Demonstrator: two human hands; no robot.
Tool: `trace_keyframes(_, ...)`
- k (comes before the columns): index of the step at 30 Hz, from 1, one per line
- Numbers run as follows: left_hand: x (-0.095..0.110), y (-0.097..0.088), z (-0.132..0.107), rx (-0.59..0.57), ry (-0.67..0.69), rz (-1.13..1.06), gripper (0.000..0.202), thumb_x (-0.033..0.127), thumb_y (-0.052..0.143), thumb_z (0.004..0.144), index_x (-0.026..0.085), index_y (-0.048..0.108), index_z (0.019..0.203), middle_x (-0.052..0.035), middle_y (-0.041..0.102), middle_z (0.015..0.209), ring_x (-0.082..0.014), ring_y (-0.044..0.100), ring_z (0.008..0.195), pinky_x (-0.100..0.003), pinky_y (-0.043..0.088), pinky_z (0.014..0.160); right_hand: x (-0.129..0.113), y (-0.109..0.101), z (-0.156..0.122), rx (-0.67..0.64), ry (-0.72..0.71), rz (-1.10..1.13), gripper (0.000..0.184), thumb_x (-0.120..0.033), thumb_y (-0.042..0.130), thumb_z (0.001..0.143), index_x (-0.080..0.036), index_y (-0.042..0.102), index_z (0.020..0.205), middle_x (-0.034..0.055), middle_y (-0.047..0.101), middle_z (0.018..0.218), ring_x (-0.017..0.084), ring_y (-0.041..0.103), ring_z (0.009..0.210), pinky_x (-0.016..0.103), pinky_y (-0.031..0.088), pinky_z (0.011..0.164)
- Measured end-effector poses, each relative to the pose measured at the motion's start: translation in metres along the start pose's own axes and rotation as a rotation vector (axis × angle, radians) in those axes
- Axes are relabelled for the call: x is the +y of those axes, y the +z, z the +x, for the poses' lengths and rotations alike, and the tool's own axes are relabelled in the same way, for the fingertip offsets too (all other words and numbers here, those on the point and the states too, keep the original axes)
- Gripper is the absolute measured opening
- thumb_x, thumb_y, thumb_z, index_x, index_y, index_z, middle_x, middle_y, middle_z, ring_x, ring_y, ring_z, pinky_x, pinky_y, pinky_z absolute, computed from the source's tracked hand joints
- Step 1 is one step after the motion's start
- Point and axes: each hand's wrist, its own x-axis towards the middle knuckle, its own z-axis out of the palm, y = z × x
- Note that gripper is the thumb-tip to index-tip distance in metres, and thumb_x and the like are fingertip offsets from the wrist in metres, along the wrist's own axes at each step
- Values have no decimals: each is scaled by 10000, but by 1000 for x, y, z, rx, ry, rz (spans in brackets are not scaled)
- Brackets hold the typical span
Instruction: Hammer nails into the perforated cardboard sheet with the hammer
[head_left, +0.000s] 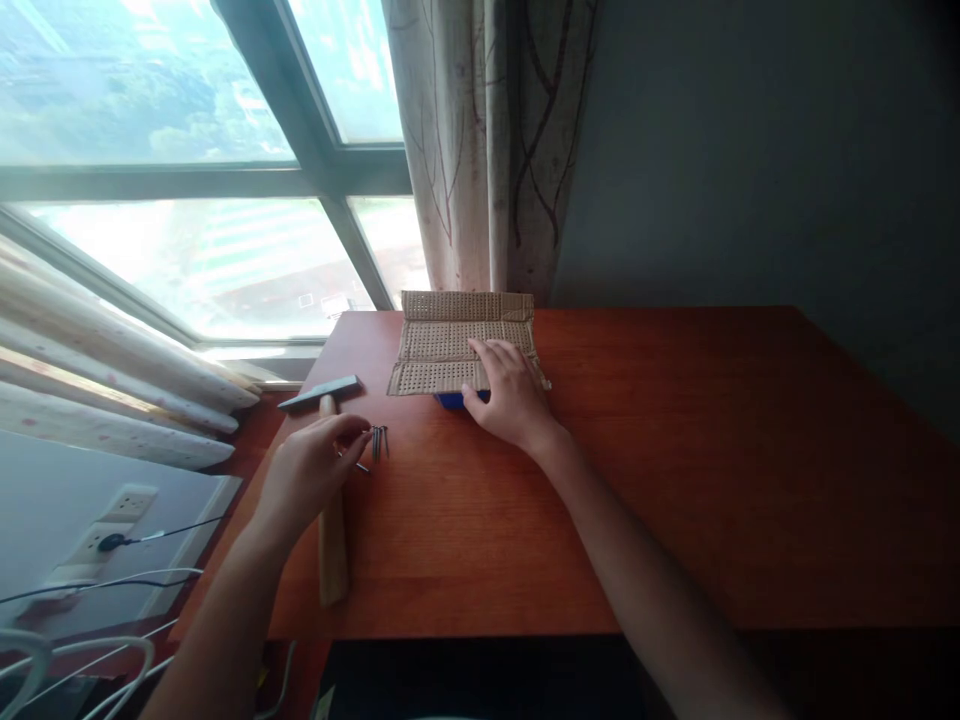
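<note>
A brown sheet of cardboard full of small holes [439, 342], creased into panels, lies over a blue object [451, 400] that shows only at its front edge. My right hand [514, 395] rests on the cardboard's right side, fingers spread, the thumb at the front edge. To the left, my left hand [311, 465] is closed in a pinch beside several nails [380, 442]; a nail appears to be between its fingertips, mostly hidden. Under that hand lies a hammer, its metal head [321, 392] beyond the fingers and its wooden handle [334, 560] pointing toward me.
The reddish wooden table [675, 450] stretches far to the right. Behind it hang patterned curtains [469, 130] beside a bright window [195, 270]. Wall sockets with a plug [112, 541] and loose cables [97, 650] are at the lower left, off the table's edge.
</note>
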Motion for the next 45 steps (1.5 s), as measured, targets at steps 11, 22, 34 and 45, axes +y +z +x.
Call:
trace_keyframes(11, 2, 3, 2, 13, 27, 80, 364, 500, 502, 923, 224, 708, 1043, -53, 742, 935, -225, 687, 803, -304, 445, 674, 2, 1, 0, 6, -12, 6, 591, -307, 559, 861, -90, 521, 1409, 152, 609, 1370, 304, 473, 1315, 456, 356, 1174)
trace_keyframes(22, 9, -4, -2, 128, 51, 17, 311, 470, 540, 921, 229, 722, 999, -32, 743, 899, -185, 653, 768, -282, 448, 671, 1, 0, 0, -8, -3, -6, 592, -307, 552, 867, -83, 517, 1414, 153, 604, 1376, 302, 465, 1323, 454, 339, 1183)
trace_keyframes(34, 50, -4, -16, 48, 148, -120, 230, 386, 546, 941, 219, 700, 976, -29, 730, 903, -178, 669, 758, -283, 488, 681, 1, 0, 0, -15, -2, 7, 586, -301, 561, 861, -125, 509, 1418, 146, 600, 1374, 302, 464, 1329, 478, 349, 1175)
trace_keyframes(45, 130, 51, -41, -150, 198, -296, 189, 208, 487, 952, 238, 657, 1029, -48, 694, 956, -190, 682, 854, -297, 517, 733, -1, -6, -2, -35, -46, -33, 553, -305, 560, 888, -117, 531, 1407, 137, 583, 1426, 301, 451, 1351, 483, 310, 1195)
